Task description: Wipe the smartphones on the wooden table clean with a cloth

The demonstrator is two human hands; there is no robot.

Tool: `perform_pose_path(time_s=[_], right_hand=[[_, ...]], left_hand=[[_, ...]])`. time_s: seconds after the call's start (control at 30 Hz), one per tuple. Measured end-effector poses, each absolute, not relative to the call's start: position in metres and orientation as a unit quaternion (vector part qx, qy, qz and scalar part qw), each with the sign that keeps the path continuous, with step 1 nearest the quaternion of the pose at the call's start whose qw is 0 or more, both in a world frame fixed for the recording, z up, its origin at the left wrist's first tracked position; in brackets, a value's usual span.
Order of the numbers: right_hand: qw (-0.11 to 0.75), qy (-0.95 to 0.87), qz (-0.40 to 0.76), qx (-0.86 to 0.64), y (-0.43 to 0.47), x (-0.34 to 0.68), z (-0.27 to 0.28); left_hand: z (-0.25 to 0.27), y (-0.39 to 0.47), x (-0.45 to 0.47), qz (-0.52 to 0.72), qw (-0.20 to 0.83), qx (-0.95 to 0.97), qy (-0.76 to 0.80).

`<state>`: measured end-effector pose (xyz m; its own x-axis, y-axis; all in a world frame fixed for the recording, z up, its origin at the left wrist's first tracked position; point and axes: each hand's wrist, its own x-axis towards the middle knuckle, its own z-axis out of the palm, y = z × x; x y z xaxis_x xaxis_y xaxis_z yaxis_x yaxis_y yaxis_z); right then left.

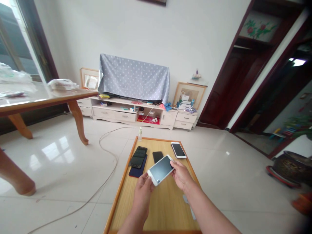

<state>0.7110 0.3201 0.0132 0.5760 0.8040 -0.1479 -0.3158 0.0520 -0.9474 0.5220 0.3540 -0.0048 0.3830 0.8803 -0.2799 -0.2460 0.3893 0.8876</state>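
A white smartphone [161, 169] with a grey, blank screen is held tilted above a small wooden table [165, 208]. My left hand [143, 188] grips its lower left end, and my right hand [179, 174] grips its upper right end; both are closed on it. Behind it, partly covered, lies a small black phone [157, 156]. To the left a black phone [138, 157] overlaps a dark blue phone [136, 172]. Another white phone [178, 150] with a dark screen rests near the table's far right corner.
A small clear bottle [140, 134] stands at the table's far left corner. Under my right forearm a pale flat item [189, 206] shows in part. A cable [107, 175] runs across the floor on the left, near a larger table [48, 102]. A white cabinet [109, 113] lines the wall.
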Motion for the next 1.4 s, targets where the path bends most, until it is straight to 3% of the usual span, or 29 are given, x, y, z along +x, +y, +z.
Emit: perform_pose_path(time_s=[0.13,0.37,0.47,0.63,0.83,1.07,1.4], right_hand=[[0.713,-0.171,0.394,-0.554,0.284,0.704,0.012],[0.672,-0.131,0.355,-0.636,0.232,0.698,0.002],[0.671,-0.109,0.347,-0.646,0.22,0.699,-0.004],[0.679,-0.119,0.348,-0.636,0.211,0.7,-0.003],[0.681,-0.132,0.361,-0.623,0.205,0.693,0.0],[0.68,-0.127,0.381,-0.614,0.202,0.691,-0.004],[0.676,-0.137,0.417,-0.592,0.196,0.689,0.011]], left_hand=[[-0.002,0.344,0.52,0.331,0.74,0.447,0.379],[-0.001,0.326,0.524,0.291,0.704,0.533,0.368],[0.001,0.315,0.521,0.273,0.608,0.646,0.371],[0.007,0.296,0.512,0.258,0.366,0.828,0.339],[0.01,0.284,0.508,0.222,0.253,0.882,0.33],[0.017,0.278,0.506,0.206,0.236,0.887,0.338],[0.016,0.274,0.511,0.247,0.356,0.822,0.37]])
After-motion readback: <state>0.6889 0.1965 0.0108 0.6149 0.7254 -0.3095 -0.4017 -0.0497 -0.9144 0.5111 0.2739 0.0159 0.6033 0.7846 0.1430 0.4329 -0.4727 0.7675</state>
